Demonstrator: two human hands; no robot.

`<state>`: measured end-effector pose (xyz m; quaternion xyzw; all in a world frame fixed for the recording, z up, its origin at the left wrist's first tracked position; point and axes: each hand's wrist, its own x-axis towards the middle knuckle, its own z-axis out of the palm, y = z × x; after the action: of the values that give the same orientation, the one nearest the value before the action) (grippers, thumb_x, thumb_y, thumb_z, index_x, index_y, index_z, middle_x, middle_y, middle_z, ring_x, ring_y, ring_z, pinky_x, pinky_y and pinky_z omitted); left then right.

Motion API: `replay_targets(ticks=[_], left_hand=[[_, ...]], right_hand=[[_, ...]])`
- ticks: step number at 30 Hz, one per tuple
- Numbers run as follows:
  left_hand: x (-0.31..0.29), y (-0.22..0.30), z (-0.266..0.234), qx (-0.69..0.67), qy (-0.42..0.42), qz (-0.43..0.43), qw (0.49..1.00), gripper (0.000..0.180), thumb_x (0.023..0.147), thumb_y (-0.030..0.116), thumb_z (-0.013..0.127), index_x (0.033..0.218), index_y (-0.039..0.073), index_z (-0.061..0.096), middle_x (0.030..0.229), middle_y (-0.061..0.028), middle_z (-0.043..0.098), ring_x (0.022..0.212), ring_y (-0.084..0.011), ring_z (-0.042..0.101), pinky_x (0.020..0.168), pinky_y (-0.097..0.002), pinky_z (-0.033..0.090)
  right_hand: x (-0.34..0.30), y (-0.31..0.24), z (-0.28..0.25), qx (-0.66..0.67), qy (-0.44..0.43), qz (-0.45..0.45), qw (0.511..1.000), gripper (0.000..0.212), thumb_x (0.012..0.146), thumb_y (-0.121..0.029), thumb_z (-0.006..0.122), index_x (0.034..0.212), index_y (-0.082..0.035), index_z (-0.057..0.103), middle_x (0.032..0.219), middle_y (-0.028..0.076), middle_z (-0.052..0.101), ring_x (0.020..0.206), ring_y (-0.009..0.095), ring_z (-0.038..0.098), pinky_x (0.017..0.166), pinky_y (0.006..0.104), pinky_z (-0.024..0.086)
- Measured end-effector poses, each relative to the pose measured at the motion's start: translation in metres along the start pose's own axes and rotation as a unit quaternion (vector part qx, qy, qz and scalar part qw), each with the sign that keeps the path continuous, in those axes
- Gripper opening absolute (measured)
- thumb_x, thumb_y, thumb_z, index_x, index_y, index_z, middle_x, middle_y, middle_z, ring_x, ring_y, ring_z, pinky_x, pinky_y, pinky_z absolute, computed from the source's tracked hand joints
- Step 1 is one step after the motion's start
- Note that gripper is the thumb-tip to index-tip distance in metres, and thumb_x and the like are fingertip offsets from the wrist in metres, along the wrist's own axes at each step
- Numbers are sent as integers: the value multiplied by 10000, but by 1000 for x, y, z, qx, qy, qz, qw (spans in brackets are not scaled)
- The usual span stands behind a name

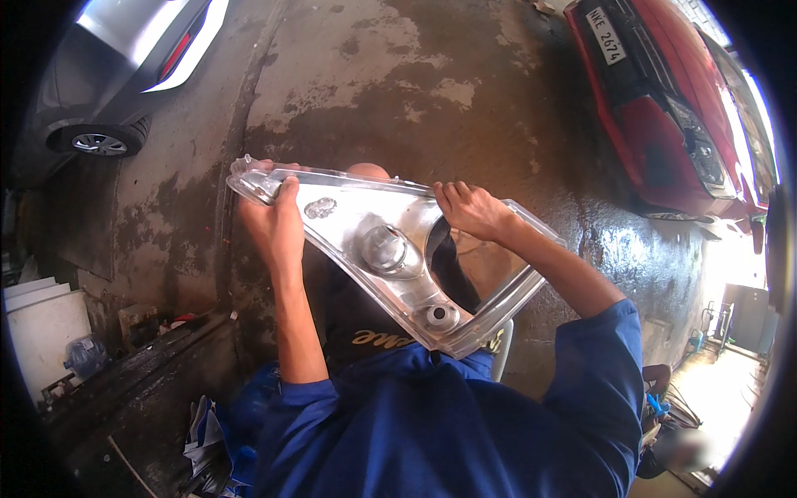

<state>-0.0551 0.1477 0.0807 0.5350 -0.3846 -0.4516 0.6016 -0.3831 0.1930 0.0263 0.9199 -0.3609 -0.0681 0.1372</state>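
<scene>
A triangular car headlight [340,224] is held up in front of my chest, its narrow end at the left and its wide end at the lower right. It has a silvery inner surface with a round lamp recess, a small round hole near its lower corner and a clear rim. My left hand [278,220] grips the narrow end, thumb across the face and other fingers mostly hidden behind. Along the upper edge, my right hand [471,212] is closed with its fingers curled over the rim. A large curved opening shows below the right hand.
Behind the headlight a person in a black shirt [344,307] is partly hidden. A red car [656,91] stands at far right, a grey car [108,75] at far left. The concrete floor [365,91] has wet patches. A plastic water bottle [85,355] lies at left; another person [664,415] is at lower right.
</scene>
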Motion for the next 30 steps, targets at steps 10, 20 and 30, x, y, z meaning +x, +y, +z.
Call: replay_targets(ticks=[10,20,30], left_hand=[[1,0,-1,43,-17,12,999,377,938,-90,595,1304,-81,507,1113,-237,729,1013,-280,749,950,-391,573],[-2,4,1,-5,-26,-10,1000,374,939,-96,572,1308,-82,506,1134,-250,722,1035,-297,744,963,-404,574],[1,-1,2,-12,-39,1,999,383,937,-94,573,1313,-74,506,1134,-257,713,1044,-330,747,969,-437,591]], right_hand=[[-2,-4,7,-20,30,-3,999,519,822,-121,680,1253,159,607,952,167,691,825,233,701,659,296,620],[-5,-7,9,-66,6,3,998,545,830,-100,664,1292,177,582,1008,167,671,906,232,689,748,304,625],[-5,-6,7,-83,37,-3,996,490,820,-85,695,1241,160,634,966,188,703,829,232,698,673,304,623]])
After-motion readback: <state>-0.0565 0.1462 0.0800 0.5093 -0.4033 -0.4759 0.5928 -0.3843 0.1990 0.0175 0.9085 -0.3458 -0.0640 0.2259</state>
